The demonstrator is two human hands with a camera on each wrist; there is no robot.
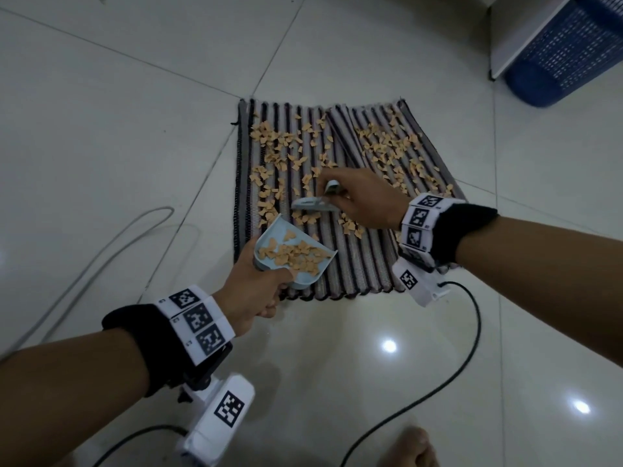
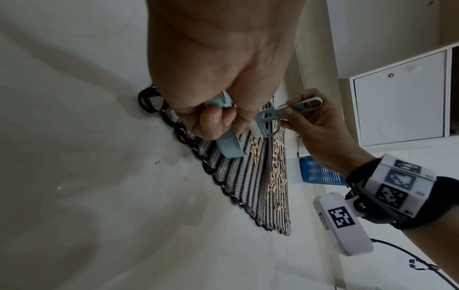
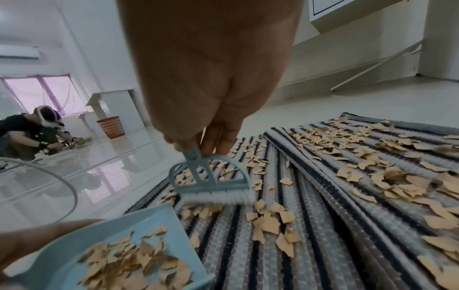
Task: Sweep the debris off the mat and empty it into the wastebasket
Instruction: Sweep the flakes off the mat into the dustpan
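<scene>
A striped grey and black mat (image 1: 364, 261) lies on the tiled floor, strewn with tan paper scraps (image 1: 387, 146). My left hand (image 1: 256, 291) grips the handle of a light blue dustpan (image 1: 269, 237) that holds a pile of scraps, tilted at the mat's near left part. My right hand (image 1: 364, 200) pinches the handle of a small light blue brush (image 1: 312, 205). In the right wrist view the brush (image 3: 211, 184) has its white bristles on the mat just beyond the dustpan (image 3: 159, 219). A blue mesh wastebasket (image 1: 569, 52) lies at the far right.
Cables run over the floor: a grey one (image 1: 101, 261) at the left, a black one (image 1: 468, 345) at the right. My bare foot (image 1: 411, 449) shows at the bottom. White cabinets (image 2: 400, 98) stand beyond the mat. Another person (image 3: 27, 135) crouches far off beside an orange basket (image 3: 110, 126).
</scene>
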